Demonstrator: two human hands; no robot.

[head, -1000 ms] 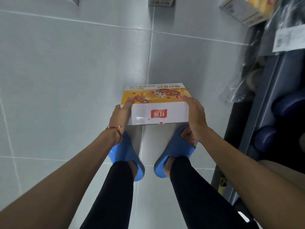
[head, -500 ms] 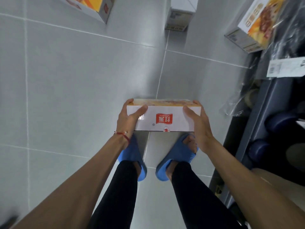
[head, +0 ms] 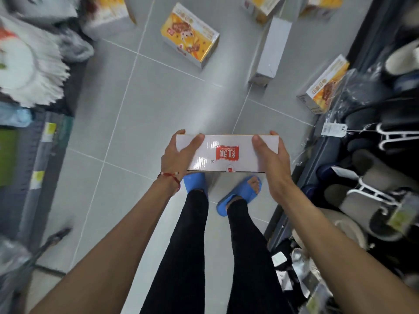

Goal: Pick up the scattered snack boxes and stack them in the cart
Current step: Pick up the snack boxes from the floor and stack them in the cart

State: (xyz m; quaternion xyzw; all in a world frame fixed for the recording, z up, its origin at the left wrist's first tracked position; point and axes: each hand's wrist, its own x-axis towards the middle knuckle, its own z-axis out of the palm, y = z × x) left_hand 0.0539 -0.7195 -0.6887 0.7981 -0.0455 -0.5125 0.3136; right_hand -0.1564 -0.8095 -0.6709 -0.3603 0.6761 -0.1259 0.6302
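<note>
One snack box (head: 226,155) is off the floor (head: 136,114) and held in the air in front of the person, above the blue sandals (head: 235,197). The left hand (head: 178,155) grips its left end and the right hand (head: 273,159) grips its right end. The thumbs lie across the white side that faces the camera, and the fingers wrap round the far edge. The box is level, with its red logo upside down to the view.

So the pick-up of this box looks done — the carry and the placing are left. No cart shows plainly. A blurred metal frame (head: 48,240) at the lower left might belong to one, but I cannot tell. No stacked boxes are in view either, so how many are already stowed cannot be judged.

Plenty is left. A yellow box (head: 190,35) lies on the tiles farther ahead, and a white box (head: 271,48) with no picture showing lies to the right of it. A third box (head: 324,83) sits at the foot of the right shelf (head: 326,150), beside wrapped slippers. More are cut off by the top edge — a top-left box (head: 108,12) and top-right boxes (head: 260,6). At least five wait on the floor, so the task seems far from finished.
</note>
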